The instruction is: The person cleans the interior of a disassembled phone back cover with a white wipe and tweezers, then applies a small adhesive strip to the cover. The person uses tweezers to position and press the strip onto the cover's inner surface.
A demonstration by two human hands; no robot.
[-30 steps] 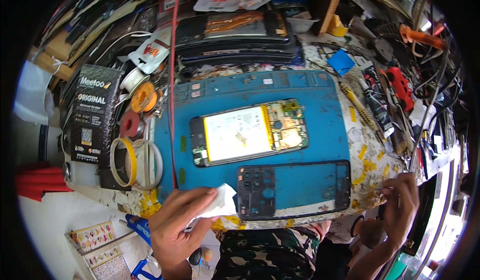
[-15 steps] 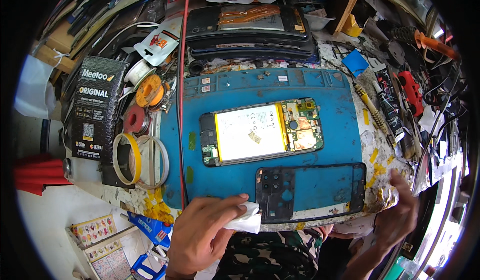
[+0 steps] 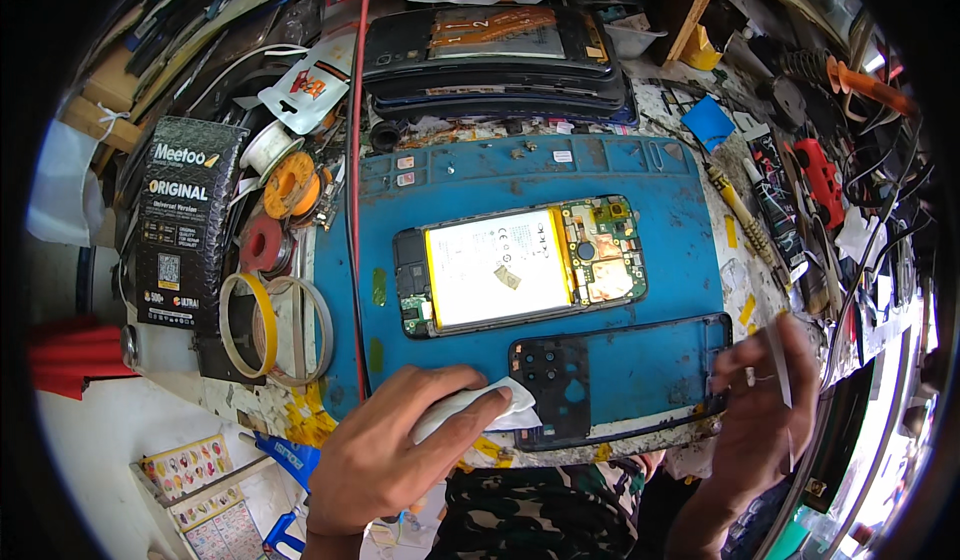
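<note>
My left hand is closed round a folded white tissue, which reaches the left end of a black phone mid-frame. The frame lies along the near edge of a blue work mat. By the frame's right end, my right hand is raised with bent fingers, holding a thin, pale, see-through strip; its kind is unclear. Farther back on the mat lies an opened phone, with its white, yellow-edged battery and green circuit board bare.
Left of the mat stand a black padded packet, wire spools and tape rolls. A red and black cable crosses the mat's left side. Behind is a stack of phones; tools, including red pliers, crowd the right.
My left hand has shifted slightly, its thumb now over the tissue. The right hand has come left and closer to the frame; the pale strip now shows in it.
</note>
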